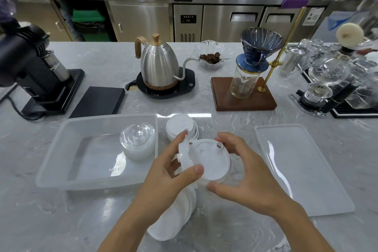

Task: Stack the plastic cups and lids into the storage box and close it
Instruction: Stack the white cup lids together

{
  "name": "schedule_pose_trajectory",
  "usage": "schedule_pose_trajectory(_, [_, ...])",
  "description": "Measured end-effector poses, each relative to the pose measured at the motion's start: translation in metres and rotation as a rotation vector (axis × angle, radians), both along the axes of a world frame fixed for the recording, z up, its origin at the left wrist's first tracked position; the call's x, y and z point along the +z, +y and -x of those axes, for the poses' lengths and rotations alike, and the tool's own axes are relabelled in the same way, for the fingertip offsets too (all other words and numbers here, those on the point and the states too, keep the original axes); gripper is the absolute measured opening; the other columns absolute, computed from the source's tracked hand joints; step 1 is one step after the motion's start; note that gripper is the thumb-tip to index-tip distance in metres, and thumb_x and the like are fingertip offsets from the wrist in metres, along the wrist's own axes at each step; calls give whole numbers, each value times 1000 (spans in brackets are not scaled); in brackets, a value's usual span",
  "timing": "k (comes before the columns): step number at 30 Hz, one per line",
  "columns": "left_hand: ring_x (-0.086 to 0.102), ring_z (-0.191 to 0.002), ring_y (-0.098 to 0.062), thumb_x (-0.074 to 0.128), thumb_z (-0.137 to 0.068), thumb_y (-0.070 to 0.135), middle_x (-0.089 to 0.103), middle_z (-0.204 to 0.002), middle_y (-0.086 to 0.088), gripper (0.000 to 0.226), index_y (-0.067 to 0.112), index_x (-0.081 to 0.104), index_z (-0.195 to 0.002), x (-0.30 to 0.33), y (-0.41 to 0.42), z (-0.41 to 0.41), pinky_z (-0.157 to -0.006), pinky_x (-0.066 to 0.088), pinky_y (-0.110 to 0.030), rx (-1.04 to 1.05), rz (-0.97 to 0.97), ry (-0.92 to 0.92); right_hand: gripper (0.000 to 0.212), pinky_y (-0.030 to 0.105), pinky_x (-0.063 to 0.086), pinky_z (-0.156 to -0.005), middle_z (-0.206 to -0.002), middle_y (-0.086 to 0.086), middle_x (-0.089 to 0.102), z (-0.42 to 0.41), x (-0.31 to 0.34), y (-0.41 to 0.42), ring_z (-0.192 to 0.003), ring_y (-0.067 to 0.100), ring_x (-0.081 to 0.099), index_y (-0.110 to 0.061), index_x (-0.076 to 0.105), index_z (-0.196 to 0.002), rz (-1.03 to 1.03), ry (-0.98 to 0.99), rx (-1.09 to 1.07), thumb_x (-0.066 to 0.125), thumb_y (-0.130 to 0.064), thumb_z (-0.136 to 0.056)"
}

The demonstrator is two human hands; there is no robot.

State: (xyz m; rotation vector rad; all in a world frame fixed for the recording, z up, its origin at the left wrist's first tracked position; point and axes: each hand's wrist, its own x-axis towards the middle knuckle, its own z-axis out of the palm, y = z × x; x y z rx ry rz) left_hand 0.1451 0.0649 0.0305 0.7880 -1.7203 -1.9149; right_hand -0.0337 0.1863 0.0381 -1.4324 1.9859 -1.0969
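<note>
Holding a white lid (212, 159) between both hands, the person worked above the marble surface (235, 231); the left hand (165, 172) had its thumb pressed on the lid's near rim and its fingers (180, 139) curled behind a hinged flap at the lid's left edge, so it gripped the lid; the right hand (243, 168) cupped the lid's right side, fingers bent round the far rim and thumb under the near edge, and whether it also held a clear cup beneath I could not tell; below the left fingers a stack of white lids (176, 217) lay tilted on the surface, and just beyond them a second short stack of white lids (181, 127) stood upright; the storage box (61, 161) sat open to the left of the left fingers, with a nested stack of clear cups (138, 143) in its right end; the box lid (302, 170) lay flat to the right of the right fingers, apart from the box; judging from this, the risk lay in the light two-hand hold: the lid could slip from the fingertips, or a wrist could knock the leaning stack and scatter it; a crooked stack in the box might later keep the box lid from seating
</note>
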Motion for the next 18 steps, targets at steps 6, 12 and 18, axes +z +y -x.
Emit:
schedule_pose_trajectory(6, [61,-128,-6,83,-73,37,65,-138,14,80,37,50,-145,-1,5,1,-90,53,-16,-76,-34,59,89,11,43,-100,-130,-23,57,-5,20,2,-125,6,56,-46,46,-129,193,-144,-16,93,-46,-53])
schedule_pose_trajectory(12, [62,-127,-11,87,-72,49,65,-139,10,77,45,53,-141,-3,4,-1,-90,54,-18,-89,-54,95,84,15,50,-93,-124,-16,62,-1,28,6,-120,10,63,-28,48,-120,218,-182,-4,96,-33,-51])
schedule_pose_trajectory(18, [58,-132,-29,90,-70,46,64,-141,-7,82,32,54,-143,-8,3,-2,-100,54,-38,-112,-219,198,86,18,50,-86,-121,-16,57,-4,44,9,-112,9,59,-33,39,-117,31,32,49,92,-43,-50])
